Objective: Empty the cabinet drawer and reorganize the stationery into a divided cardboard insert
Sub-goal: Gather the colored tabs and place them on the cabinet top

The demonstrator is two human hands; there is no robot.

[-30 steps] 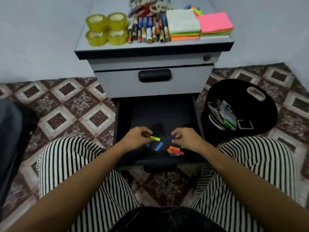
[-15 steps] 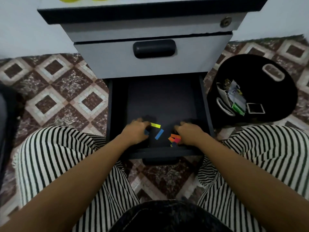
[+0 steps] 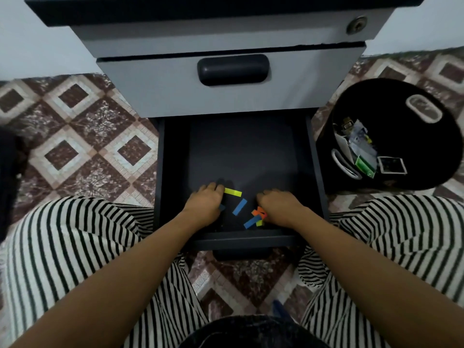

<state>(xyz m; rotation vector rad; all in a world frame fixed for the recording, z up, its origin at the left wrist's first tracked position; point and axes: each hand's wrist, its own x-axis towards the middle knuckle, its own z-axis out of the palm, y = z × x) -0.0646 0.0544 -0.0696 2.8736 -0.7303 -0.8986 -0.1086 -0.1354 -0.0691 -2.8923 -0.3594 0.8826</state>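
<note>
The bottom drawer [image 3: 173, 172] of the grey cabinet [image 3: 163, 89] stands pulled out, dark inside. Several small coloured paper strips lie near its front: a yellow strip [image 3: 233, 192], a blue strip [image 3: 239, 206], another blue one [image 3: 251, 222] and an orange cluster [image 3: 258, 212]. My left hand [image 3: 206, 203] lies palm down on the drawer floor, its fingertips at the left end of the yellow strip. My right hand [image 3: 278, 204] lies palm down over the orange cluster, partly covering it; its fingertips bend down out of sight.
A black round bin [image 3: 401, 121] with paper scraps and packaging stands on the tiled floor right of the drawer. The closed upper drawer with its black handle [image 3: 233, 69] overhangs the back of the open one. My striped knees flank the drawer front.
The view has dropped and closed in on the drawer; the cabinet top is out of frame. Both hands went from raised, pinching poses to lying low on the drawer floor by the strips.
</note>
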